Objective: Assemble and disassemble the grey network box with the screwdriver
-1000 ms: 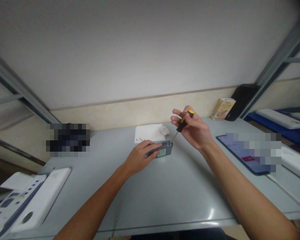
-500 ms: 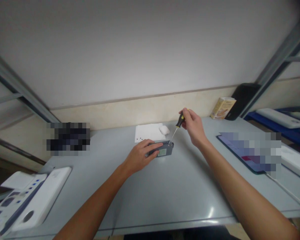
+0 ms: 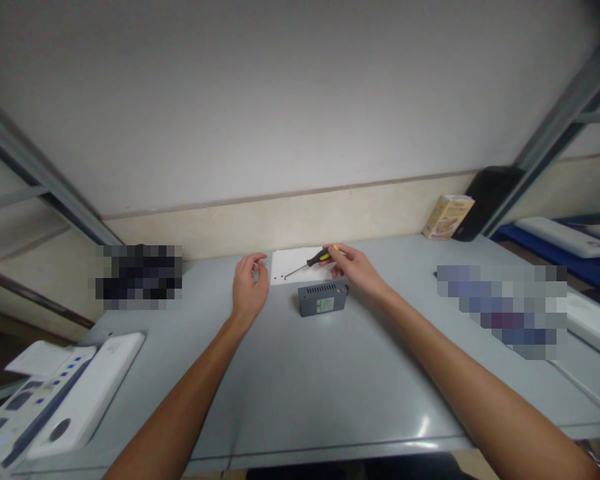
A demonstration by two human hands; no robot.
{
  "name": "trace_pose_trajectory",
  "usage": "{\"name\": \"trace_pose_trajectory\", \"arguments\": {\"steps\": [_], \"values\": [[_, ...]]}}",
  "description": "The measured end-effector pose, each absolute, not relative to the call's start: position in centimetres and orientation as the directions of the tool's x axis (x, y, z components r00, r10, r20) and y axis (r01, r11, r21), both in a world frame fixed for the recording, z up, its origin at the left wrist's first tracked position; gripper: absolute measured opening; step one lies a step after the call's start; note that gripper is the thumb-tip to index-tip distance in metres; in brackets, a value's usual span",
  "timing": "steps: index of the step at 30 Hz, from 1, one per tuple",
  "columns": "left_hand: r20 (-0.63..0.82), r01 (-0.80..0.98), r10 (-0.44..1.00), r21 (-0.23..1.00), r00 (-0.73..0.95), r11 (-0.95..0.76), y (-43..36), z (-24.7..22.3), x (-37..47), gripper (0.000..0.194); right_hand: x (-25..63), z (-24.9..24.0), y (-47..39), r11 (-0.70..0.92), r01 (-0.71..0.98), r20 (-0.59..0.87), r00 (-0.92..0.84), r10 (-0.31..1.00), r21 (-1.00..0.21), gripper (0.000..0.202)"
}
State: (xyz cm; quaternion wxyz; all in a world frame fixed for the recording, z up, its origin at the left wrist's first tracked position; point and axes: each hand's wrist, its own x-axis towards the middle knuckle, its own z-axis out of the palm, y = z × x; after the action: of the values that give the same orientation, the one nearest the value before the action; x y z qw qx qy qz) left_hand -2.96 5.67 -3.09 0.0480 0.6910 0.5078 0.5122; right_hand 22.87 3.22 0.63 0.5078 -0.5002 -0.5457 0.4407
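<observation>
My right hand (image 3: 356,268) grips the black-and-yellow handle of a screwdriver (image 3: 320,257). Its thin shaft slants down to the left, and the tip is among a few tiny dark pieces (image 3: 275,277), which look like screws, on a white sheet of paper (image 3: 295,260). Just left of the sheet, my left hand (image 3: 251,285) is held with fingers loosely bent and apart, nothing visible in them. In front of the paper a dark grey box (image 3: 323,299) with vent slots and a pale label stands on the table, touched by neither hand.
On the left lies a white power strip (image 3: 100,393) beside a printed package. At the back right stand a yellow carton (image 3: 448,217) and a black case (image 3: 490,200). A blurred-out tablet-like object (image 3: 495,310) with a cable lies to the right on the grey table (image 3: 330,387).
My left hand has let go of the grey box and moved left. My right hand has brought the screwdriver from the box to the paper, and a white lump there is now out of sight.
</observation>
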Motion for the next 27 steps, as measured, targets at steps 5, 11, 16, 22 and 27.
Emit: {"name": "trace_pose_trajectory", "arguments": {"steps": [5,11,16,22,27], "values": [[0.642,0.735,0.764,0.488,0.064,-0.472,5.6,-3.6,-2.9,0.016,22.9,0.0,3.4,0.089,0.105,0.089,0.000,0.996,-0.991,0.048],[0.611,0.748,0.774,0.432,0.169,-0.504,5.1,-3.5,-2.7,0.016,23.3,0.7,3.4,0.115,0.068,0.118,0.034,0.992,-0.991,0.051],[0.554,0.747,0.790,0.402,0.262,-0.529,4.7,-3.5,-2.4,0.016,23.9,0.7,3.7,0.119,0.059,0.122,0.035,0.992,-0.991,0.053],[0.517,0.737,0.808,0.422,0.283,-0.528,4.8,-3.5,-2.3,0.014,24.0,0.7,3.7,0.123,0.049,0.124,0.014,0.992,-0.991,0.053],[0.537,0.706,0.789,0.432,0.299,-0.561,4.9,-3.5,-2.4,0.014,23.9,1.2,3.3,0.135,0.048,0.135,0.003,0.991,-0.990,0.052]]}}
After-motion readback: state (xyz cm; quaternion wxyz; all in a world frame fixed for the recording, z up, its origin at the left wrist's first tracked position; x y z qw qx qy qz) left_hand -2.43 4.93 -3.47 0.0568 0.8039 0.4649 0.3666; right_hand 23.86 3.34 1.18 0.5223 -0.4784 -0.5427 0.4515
